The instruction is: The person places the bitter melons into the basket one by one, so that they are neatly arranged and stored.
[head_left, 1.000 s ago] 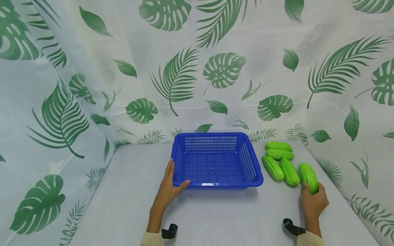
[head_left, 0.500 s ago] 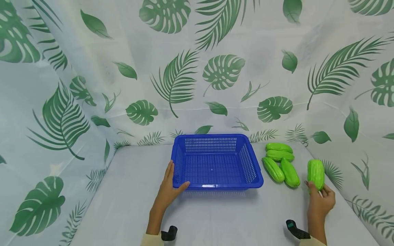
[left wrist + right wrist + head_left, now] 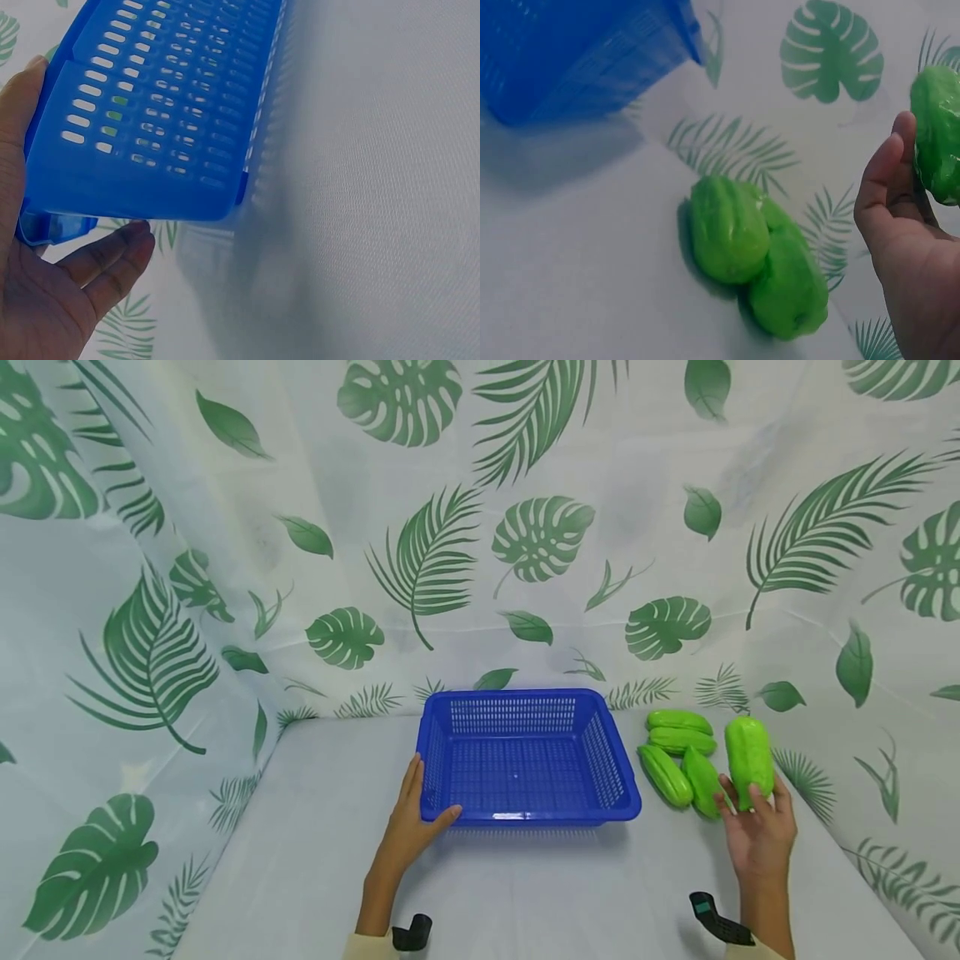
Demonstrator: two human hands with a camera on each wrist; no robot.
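Note:
A blue perforated plastic basket (image 3: 517, 816) stands at the middle of the table. My left hand (image 3: 415, 817) rests at its front left corner, thumb by the front rim and fingers stretched along the left side; in the left wrist view the fingers (image 3: 112, 262) reach past the basket's corner. On the right, my right hand (image 3: 759, 839) holds a ridged green gourd (image 3: 748, 750) raised off the table, pinched near its lower end. In the right wrist view this gourd (image 3: 939, 135) is cut off by the frame's edge.
Several similar green gourds (image 3: 681, 741) lie in a group right of the basket, between it and my right hand. A leaf-patterned sheet (image 3: 450, 568) forms the back and side walls around the white tabletop (image 3: 300, 860).
My right hand has lifted the gourd, moved right, then swung back left and up, turning so the palm shows more. The left hand and basket have stayed put.

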